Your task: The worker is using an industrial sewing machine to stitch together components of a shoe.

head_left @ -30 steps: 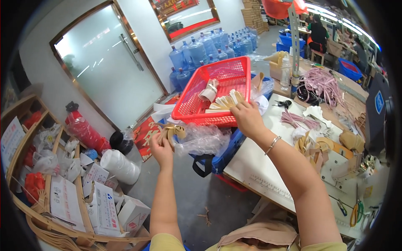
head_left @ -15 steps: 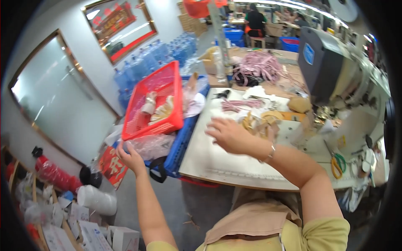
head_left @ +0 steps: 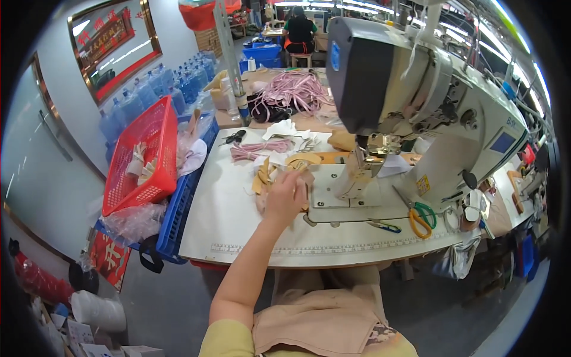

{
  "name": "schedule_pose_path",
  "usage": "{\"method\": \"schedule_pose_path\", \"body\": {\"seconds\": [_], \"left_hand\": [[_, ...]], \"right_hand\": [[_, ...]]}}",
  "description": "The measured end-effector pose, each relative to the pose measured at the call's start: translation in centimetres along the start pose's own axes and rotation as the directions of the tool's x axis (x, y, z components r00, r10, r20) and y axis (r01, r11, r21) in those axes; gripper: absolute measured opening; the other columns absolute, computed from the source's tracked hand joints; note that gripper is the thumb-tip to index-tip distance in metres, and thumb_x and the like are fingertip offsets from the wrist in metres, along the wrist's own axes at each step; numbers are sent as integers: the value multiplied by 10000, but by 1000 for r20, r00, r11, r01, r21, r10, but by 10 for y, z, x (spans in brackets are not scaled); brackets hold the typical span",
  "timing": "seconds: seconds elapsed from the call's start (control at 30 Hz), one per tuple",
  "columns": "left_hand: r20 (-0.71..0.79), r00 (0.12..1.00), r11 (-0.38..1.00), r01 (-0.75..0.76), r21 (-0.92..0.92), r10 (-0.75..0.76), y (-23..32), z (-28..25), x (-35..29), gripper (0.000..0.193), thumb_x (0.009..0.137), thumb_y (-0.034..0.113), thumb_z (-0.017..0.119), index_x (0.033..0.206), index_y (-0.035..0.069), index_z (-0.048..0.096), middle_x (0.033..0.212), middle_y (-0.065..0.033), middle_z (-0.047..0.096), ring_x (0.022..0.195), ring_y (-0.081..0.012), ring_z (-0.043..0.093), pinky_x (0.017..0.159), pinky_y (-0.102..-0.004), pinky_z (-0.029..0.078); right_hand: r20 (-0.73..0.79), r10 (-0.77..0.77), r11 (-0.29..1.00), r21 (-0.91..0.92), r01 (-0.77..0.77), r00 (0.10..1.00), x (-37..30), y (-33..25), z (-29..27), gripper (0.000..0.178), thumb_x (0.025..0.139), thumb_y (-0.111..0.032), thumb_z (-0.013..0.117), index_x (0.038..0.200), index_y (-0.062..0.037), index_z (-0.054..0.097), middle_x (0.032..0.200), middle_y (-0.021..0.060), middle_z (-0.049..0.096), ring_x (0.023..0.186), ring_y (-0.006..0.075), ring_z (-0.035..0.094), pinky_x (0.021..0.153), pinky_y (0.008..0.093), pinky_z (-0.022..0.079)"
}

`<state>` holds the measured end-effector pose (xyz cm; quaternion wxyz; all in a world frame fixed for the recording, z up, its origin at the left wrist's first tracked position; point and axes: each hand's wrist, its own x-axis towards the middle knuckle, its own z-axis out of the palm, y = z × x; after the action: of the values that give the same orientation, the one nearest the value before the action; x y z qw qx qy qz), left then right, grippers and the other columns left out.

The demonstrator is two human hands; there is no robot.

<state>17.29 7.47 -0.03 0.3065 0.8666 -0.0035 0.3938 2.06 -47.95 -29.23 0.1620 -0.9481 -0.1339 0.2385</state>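
My left hand (head_left: 285, 195) reaches over the white sewing table, its fingers curled into a small heap of beige and tan strips (head_left: 262, 178). It looks closed on some of these strips, though the fingertips partly hide them. Close by stands the sewing machine (head_left: 363, 172), its needle area just right of the hand. Beyond the heap lie a bundle of pink cords (head_left: 260, 150), white scraps (head_left: 284, 129) and small black scissors (head_left: 232, 137). My right hand is out of view.
Orange-and-green-handled scissors (head_left: 420, 221) and small snips (head_left: 385, 226) lie near the table's front. At left, a red basket (head_left: 132, 189) leans in a blue crate (head_left: 172, 235). Pink strips (head_left: 294, 95) pile up behind. A person (head_left: 302, 35) sits far back.
My view has turned right. My left hand has left the red basket's edge and come over to the beige strips. My right hand, earlier above the table, has gone out of view.
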Motion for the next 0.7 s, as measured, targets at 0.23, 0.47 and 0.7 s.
{"method": "schedule_pose_path", "body": {"seconds": [0.23, 0.47, 0.7], "left_hand": [[104, 922, 844, 291, 451, -374, -18, 45, 61, 519, 712, 218, 634, 1186, 90, 467, 1087, -166, 545, 993, -339, 533, 855, -415, 424], [89, 868, 690, 447, -569, -489, -42, -6, 48, 293, 835, 113, 517, 1125, 74, 543, 950, -74, 590, 951, -188, 569, 809, -309, 479], [-21, 687, 142, 120, -983, -726, -32, -60, -17, 389, 867, 197, 468, 1217, 35, 427, 1157, -113, 508, 1063, -261, 502, 918, -392, 405]], "right_hand": [[58, -32, 999, 33, 30, 998, 19, 55, 9, 322, 816, -335, 538, 930, -43, 609, 831, 172, 628, 795, 267, 618, 710, 339, 486], [138, -160, 985, 89, 149, 977, 92, 120, 53, 300, 811, -311, 540, 927, -43, 614, 838, 160, 630, 799, 254, 615, 713, 334, 484], [292, -301, 954, 78, 291, 908, 129, 147, 46, 279, 806, -286, 542, 923, -44, 619, 845, 147, 632, 802, 241, 613, 716, 330, 481]]}}
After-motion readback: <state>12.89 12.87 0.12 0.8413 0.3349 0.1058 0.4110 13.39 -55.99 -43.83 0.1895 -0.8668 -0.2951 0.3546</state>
